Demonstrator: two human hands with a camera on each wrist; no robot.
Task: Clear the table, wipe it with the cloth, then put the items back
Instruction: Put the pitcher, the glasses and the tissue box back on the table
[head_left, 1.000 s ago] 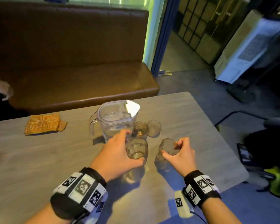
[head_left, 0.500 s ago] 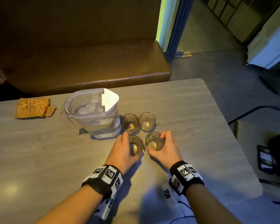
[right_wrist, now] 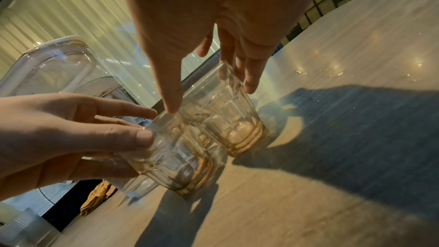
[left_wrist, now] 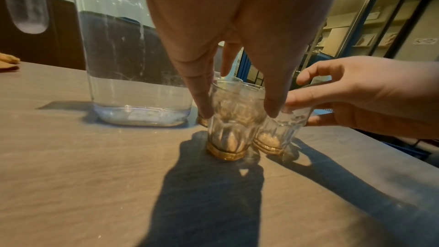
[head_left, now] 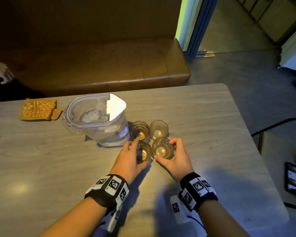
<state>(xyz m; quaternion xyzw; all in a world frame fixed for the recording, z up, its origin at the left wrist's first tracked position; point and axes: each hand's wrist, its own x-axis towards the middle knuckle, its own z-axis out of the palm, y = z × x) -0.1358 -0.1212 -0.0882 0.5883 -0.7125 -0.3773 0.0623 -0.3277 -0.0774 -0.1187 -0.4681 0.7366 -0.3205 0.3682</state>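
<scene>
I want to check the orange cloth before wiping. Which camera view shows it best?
The head view: the whole orange cloth lies flat on the table, left of the pitcher, its pattern visible. The left wrist view shows only an edge at the frame's left border. The right wrist view shows a small dim part beyond the left hand.

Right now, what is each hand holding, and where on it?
The left hand grips the near-left glass round its upper wall; the right hand grips the near-right glass the same way. Both glasses stand on the table.
</scene>
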